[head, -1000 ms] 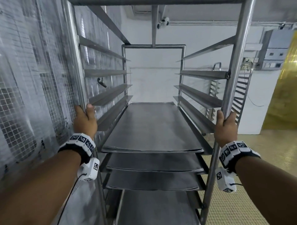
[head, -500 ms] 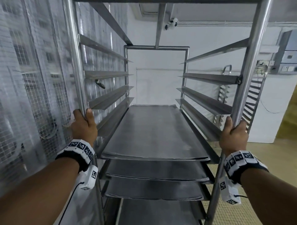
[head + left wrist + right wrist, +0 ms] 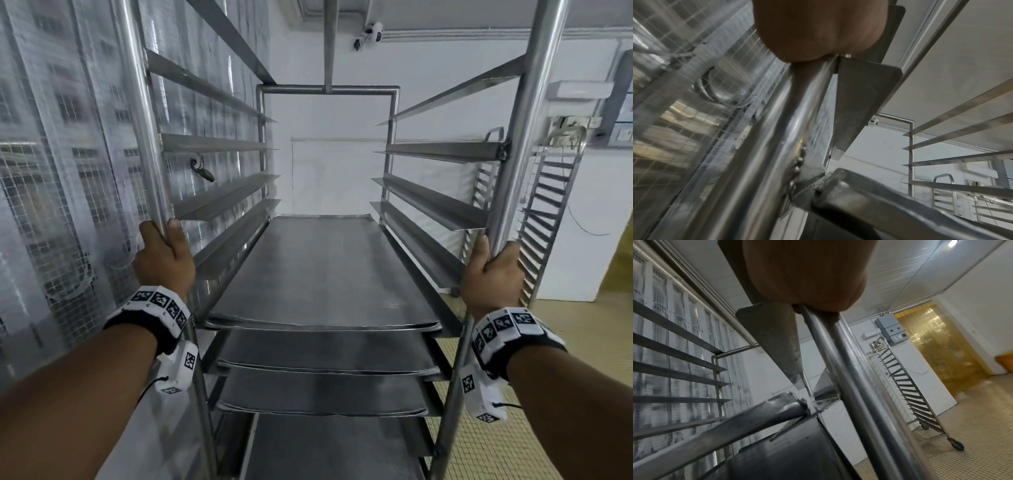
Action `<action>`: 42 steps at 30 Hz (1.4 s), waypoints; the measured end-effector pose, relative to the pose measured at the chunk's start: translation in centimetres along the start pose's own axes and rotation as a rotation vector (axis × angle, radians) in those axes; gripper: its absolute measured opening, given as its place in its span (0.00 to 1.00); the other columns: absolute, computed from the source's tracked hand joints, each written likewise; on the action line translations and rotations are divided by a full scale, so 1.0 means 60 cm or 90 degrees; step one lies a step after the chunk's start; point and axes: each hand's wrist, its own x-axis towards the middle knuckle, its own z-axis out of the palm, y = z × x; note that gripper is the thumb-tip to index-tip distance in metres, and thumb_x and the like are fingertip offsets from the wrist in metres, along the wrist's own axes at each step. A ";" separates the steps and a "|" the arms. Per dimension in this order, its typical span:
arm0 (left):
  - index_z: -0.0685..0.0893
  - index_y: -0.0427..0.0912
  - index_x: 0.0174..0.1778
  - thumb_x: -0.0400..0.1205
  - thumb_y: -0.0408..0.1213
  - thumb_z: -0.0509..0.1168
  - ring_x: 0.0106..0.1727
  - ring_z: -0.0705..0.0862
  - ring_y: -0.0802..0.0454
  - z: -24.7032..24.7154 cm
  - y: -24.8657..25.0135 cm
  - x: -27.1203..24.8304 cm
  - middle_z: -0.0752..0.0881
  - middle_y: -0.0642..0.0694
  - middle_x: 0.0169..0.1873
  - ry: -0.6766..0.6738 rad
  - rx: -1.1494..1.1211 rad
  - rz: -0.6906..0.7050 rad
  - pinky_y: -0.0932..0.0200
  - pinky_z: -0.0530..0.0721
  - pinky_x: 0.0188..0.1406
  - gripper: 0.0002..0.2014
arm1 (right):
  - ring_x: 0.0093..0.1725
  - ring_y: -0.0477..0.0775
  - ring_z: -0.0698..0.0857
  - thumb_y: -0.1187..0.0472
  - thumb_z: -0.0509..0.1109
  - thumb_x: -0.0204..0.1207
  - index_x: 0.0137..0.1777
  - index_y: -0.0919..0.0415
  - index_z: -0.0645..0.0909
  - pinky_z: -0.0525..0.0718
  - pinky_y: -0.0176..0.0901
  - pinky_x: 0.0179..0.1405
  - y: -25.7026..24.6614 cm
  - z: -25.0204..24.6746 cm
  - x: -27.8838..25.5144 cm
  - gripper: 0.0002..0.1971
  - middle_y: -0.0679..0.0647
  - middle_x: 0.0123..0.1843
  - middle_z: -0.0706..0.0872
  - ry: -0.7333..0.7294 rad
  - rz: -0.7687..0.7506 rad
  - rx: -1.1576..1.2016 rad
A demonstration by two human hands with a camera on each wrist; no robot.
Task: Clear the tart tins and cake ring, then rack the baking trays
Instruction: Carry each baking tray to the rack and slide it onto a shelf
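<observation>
A tall steel tray rack fills the head view. Several dark baking trays lie on its lower runners, the top tray at about hand height. My left hand grips the rack's front left post, fingers curled round it. My right hand grips the front right post the same way. In the left wrist view the palm wraps the post; the right wrist view shows the right palm on its post. No tart tins or cake ring are in sight.
A mesh-backed window wall runs close along the rack's left side. A second rack, without trays, stands against the white wall at the right. A yellow strip curtain covers a doorway beyond it. The floor is pale tile.
The rack and my view have moved forward along the window wall; the second rack and the far wall look nearer. Both hands keep the same grip on the posts.
</observation>
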 end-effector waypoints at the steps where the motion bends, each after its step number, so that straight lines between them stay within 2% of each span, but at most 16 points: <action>1: 0.71 0.32 0.63 0.92 0.55 0.49 0.31 0.79 0.35 0.006 -0.005 0.004 0.79 0.33 0.32 -0.003 -0.007 -0.008 0.45 0.76 0.30 0.25 | 0.38 0.62 0.77 0.39 0.55 0.87 0.66 0.69 0.69 0.73 0.51 0.39 0.001 0.008 0.002 0.29 0.64 0.41 0.78 0.000 -0.002 0.001; 6: 0.72 0.30 0.63 0.92 0.52 0.51 0.26 0.72 0.45 0.040 -0.024 0.029 0.73 0.48 0.26 -0.017 -0.043 -0.014 0.58 0.63 0.24 0.24 | 0.40 0.71 0.83 0.39 0.55 0.87 0.62 0.69 0.68 0.76 0.54 0.40 0.001 0.050 0.014 0.28 0.66 0.40 0.78 0.001 -0.010 -0.003; 8: 0.72 0.30 0.62 0.92 0.51 0.51 0.25 0.71 0.46 0.057 -0.033 0.042 0.75 0.46 0.27 -0.020 -0.037 -0.016 0.57 0.62 0.24 0.23 | 0.42 0.74 0.84 0.40 0.55 0.87 0.61 0.69 0.68 0.76 0.54 0.39 0.001 0.068 0.019 0.27 0.67 0.40 0.79 0.006 -0.009 -0.006; 11: 0.73 0.33 0.62 0.91 0.55 0.50 0.29 0.78 0.41 0.083 -0.052 0.065 0.79 0.43 0.31 -0.027 -0.049 -0.013 0.53 0.71 0.27 0.25 | 0.45 0.77 0.84 0.41 0.56 0.87 0.64 0.70 0.69 0.74 0.54 0.41 -0.004 0.098 0.027 0.28 0.73 0.44 0.83 0.010 -0.009 -0.005; 14: 0.73 0.31 0.63 0.91 0.53 0.51 0.25 0.75 0.46 0.112 -0.067 0.088 0.75 0.50 0.27 -0.050 -0.053 -0.023 0.59 0.64 0.24 0.24 | 0.47 0.77 0.84 0.41 0.57 0.87 0.65 0.70 0.69 0.75 0.54 0.42 -0.005 0.132 0.036 0.28 0.76 0.47 0.84 0.016 -0.009 -0.006; 18: 0.72 0.30 0.64 0.91 0.53 0.51 0.29 0.77 0.40 0.159 -0.085 0.115 0.78 0.40 0.31 -0.055 -0.059 -0.022 0.53 0.70 0.28 0.25 | 0.43 0.75 0.85 0.42 0.57 0.87 0.60 0.68 0.69 0.78 0.56 0.40 0.002 0.181 0.055 0.25 0.71 0.42 0.82 0.025 -0.002 -0.012; 21: 0.71 0.30 0.65 0.91 0.54 0.50 0.30 0.77 0.40 0.203 -0.103 0.136 0.79 0.38 0.33 -0.054 -0.051 -0.023 0.53 0.69 0.29 0.26 | 0.42 0.75 0.84 0.43 0.57 0.88 0.56 0.68 0.69 0.76 0.55 0.38 0.010 0.213 0.072 0.24 0.66 0.39 0.79 0.033 0.014 -0.029; 24: 0.71 0.33 0.64 0.91 0.56 0.49 0.34 0.84 0.31 0.242 -0.114 0.154 0.84 0.29 0.36 -0.056 -0.044 -0.012 0.50 0.72 0.31 0.26 | 0.44 0.76 0.84 0.42 0.57 0.88 0.56 0.67 0.69 0.74 0.55 0.40 0.015 0.239 0.086 0.23 0.65 0.39 0.78 0.044 0.022 -0.044; 26: 0.73 0.31 0.64 0.91 0.53 0.51 0.39 0.85 0.26 0.263 -0.117 0.162 0.85 0.26 0.40 -0.047 -0.053 -0.012 0.48 0.71 0.33 0.24 | 0.46 0.76 0.84 0.41 0.56 0.87 0.57 0.65 0.69 0.74 0.56 0.42 0.020 0.254 0.094 0.24 0.64 0.41 0.77 0.049 0.027 -0.065; 28: 0.73 0.29 0.65 0.91 0.52 0.52 0.37 0.84 0.27 0.283 -0.116 0.168 0.83 0.29 0.37 -0.055 -0.050 -0.018 0.49 0.69 0.32 0.24 | 0.47 0.76 0.84 0.41 0.56 0.87 0.59 0.66 0.69 0.73 0.55 0.42 0.025 0.269 0.108 0.24 0.63 0.41 0.76 0.053 0.028 -0.071; 30: 0.72 0.30 0.64 0.91 0.54 0.51 0.35 0.83 0.29 0.301 -0.118 0.171 0.79 0.33 0.34 -0.062 -0.046 -0.013 0.51 0.69 0.30 0.26 | 0.47 0.77 0.84 0.41 0.56 0.87 0.59 0.67 0.69 0.76 0.59 0.43 0.030 0.282 0.123 0.25 0.64 0.41 0.76 0.049 0.029 -0.079; 32: 0.70 0.33 0.64 0.90 0.58 0.49 0.34 0.84 0.27 0.327 -0.128 0.178 0.80 0.34 0.32 -0.066 -0.051 -0.009 0.48 0.73 0.30 0.27 | 0.45 0.77 0.84 0.41 0.56 0.87 0.60 0.66 0.69 0.80 0.62 0.44 0.038 0.298 0.139 0.25 0.64 0.40 0.77 0.041 0.027 -0.077; 34: 0.70 0.36 0.62 0.89 0.62 0.48 0.35 0.84 0.26 0.355 -0.136 0.185 0.83 0.31 0.34 -0.060 -0.051 0.000 0.43 0.79 0.32 0.28 | 0.44 0.76 0.84 0.41 0.56 0.88 0.60 0.67 0.69 0.80 0.60 0.41 0.050 0.315 0.158 0.24 0.64 0.40 0.77 0.042 0.009 -0.064; 36: 0.70 0.35 0.62 0.90 0.60 0.49 0.35 0.84 0.27 0.377 -0.130 0.186 0.83 0.28 0.35 -0.052 -0.039 -0.014 0.44 0.77 0.33 0.27 | 0.42 0.75 0.84 0.42 0.56 0.88 0.59 0.68 0.69 0.80 0.58 0.40 0.065 0.332 0.177 0.24 0.65 0.39 0.78 0.047 -0.004 -0.046; 39: 0.71 0.33 0.63 0.91 0.56 0.50 0.32 0.79 0.33 0.409 -0.118 0.185 0.79 0.33 0.33 -0.051 -0.022 -0.023 0.46 0.73 0.31 0.25 | 0.44 0.76 0.84 0.42 0.58 0.88 0.58 0.69 0.69 0.79 0.58 0.41 0.088 0.359 0.211 0.25 0.73 0.43 0.82 0.047 -0.020 -0.023; 42: 0.69 0.35 0.62 0.89 0.61 0.47 0.33 0.83 0.29 0.449 -0.119 0.188 0.81 0.31 0.34 -0.045 -0.030 -0.015 0.42 0.80 0.30 0.28 | 0.44 0.74 0.84 0.31 0.51 0.83 0.55 0.62 0.68 0.82 0.59 0.42 0.114 0.393 0.248 0.31 0.73 0.45 0.83 0.051 -0.034 -0.038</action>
